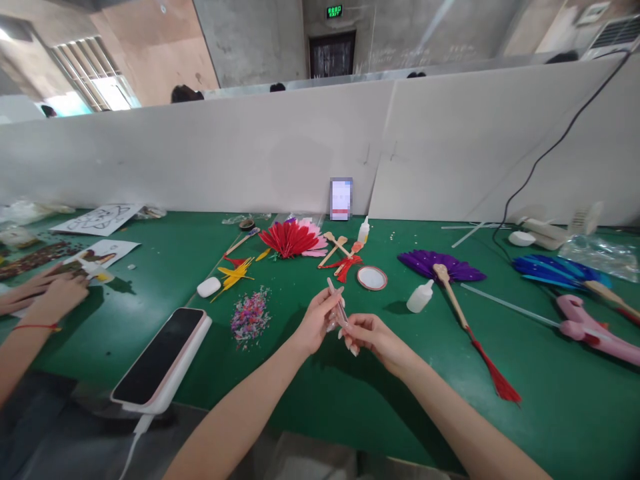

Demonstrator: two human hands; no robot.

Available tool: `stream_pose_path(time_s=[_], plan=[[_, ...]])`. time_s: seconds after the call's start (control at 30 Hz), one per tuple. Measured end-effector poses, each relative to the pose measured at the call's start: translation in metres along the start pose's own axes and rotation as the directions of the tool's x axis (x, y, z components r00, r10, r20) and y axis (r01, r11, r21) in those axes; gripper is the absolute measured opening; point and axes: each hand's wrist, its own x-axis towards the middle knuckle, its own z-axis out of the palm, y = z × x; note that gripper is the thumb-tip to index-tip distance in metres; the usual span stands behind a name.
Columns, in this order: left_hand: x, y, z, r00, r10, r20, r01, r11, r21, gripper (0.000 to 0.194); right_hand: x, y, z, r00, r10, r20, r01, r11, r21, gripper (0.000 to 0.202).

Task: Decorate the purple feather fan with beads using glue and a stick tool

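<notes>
Above the green table, my left hand pinches a thin, pale pink, see-through stick, tilted with its upper end pointing up and left. Fingers of my right hand close on the lower end of that same stick; its exact kind is unclear. Left of my hands lies a heap of tiny multicoloured beads or sequins. A round white dish with a pinkish rim is just beyond my right hand. To the right, a small white squeeze bottle leans on the table beside a purple feather fan.
A red pleated fan, yellow feathers and wooden handles lie at the back. A phone with a cable is at front left, a pink glue gun at right. Another person's hands work at far left.
</notes>
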Motion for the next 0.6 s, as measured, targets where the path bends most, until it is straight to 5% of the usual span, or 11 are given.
stream_pose_path(time_s=[0.43, 0.6], plan=[[0.003, 0.003, -0.002, 0.980, 0.187, -0.070, -0.180, 0.979, 0.096, 0.032, 0.005, 0.002, -0.010, 0.998, 0.039, -0.053, -0.038, 0.999, 0.022, 0.030], [0.014, 0.011, -0.017, 0.910, 0.313, -0.271, -0.237, 0.931, 0.278, 0.040, 0.006, 0.003, -0.011, 0.996, 0.048, -0.070, -0.047, 0.999, 0.010, 0.031]])
